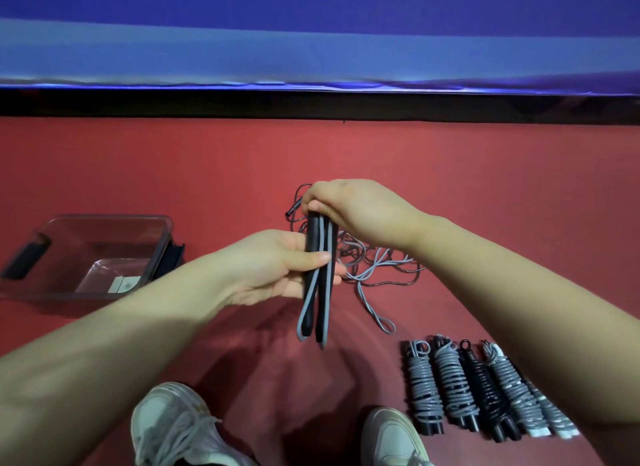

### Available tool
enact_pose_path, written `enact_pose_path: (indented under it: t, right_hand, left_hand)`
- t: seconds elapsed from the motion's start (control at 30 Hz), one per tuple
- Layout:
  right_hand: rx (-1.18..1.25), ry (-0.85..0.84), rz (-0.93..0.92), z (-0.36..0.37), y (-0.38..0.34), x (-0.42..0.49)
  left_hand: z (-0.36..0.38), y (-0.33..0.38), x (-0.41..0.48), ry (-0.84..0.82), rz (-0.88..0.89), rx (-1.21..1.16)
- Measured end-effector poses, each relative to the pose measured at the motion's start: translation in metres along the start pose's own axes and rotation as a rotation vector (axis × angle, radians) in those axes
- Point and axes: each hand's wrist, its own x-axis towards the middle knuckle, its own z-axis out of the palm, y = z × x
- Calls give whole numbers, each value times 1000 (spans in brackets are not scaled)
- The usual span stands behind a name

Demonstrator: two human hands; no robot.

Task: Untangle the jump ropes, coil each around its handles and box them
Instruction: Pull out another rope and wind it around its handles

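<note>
Black foam, paired: two slim black jump-rope handles point(313, 243), held side by side in mid-air above the floor. A thick grey cord point(308, 299) is doubled along them and loops past their lower ends.

Head view, the only one on my screen:

- Left hand point(273, 268): curled around the middle of the handles, thumb laid across the front.
- Right hand point(356, 209): comes from above, fingers closed over the handles' top ends and the cord there.
- Loose tangle of thin grey and black cords point(377, 261): on the floor just behind the hands, not yet sorted. One black handle end shows at its far left.
- Row of finished bundles, grey and black cord wound tight around handles point(467, 389): lower right on the floor. I count at least five; the right forearm hides the last.
- Clear plastic storage box with black clip latches point(104, 217): on the floor at left, well apart from the bundles. No bundle shows inside.

Progress, by my reckoning: past halfway on coiling. The rope in hand is at the start of its wrap, the tangle remains, and boxing is not begun.

Surface: red matte floor point(485, 188). Room: a blue padded wall point(311, 32) above a black base strip point(311, 105). Worn pale sneakers point(173, 427) show at the bottom edge.
</note>
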Motion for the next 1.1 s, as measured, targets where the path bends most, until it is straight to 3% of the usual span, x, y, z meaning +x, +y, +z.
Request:
enact_pose_path:
  t: [0.23,0.43,0.63,0.73,0.9,1.0,1.1]
  right_hand:
    - [-34,3,-14,1,0,0]
    - [-31,-44,48,-1,-1,-2]
    - [155,-288,64,-28,3,-1]
    - [62,-404,34,-31,0,-1]
    - [113,-373,-5,-31,-1,-8]
    - [216,-303,-1,-26,-4,-10]
    - [153,-218,-44,-23,-6,-7]
  left_hand:
    - [24,2,-7,7,36,-219]
    - [28,2,-6,47,62,-226]
    - [8,4,-14,-92,52,13]
    - [-6,11,-21,-184,-1,148]
    - [-24,20,-31,-290,-40,271]
    - [-23,16,-31,-305,-40,299]
    - [-18,12,-31,-283,19,279]
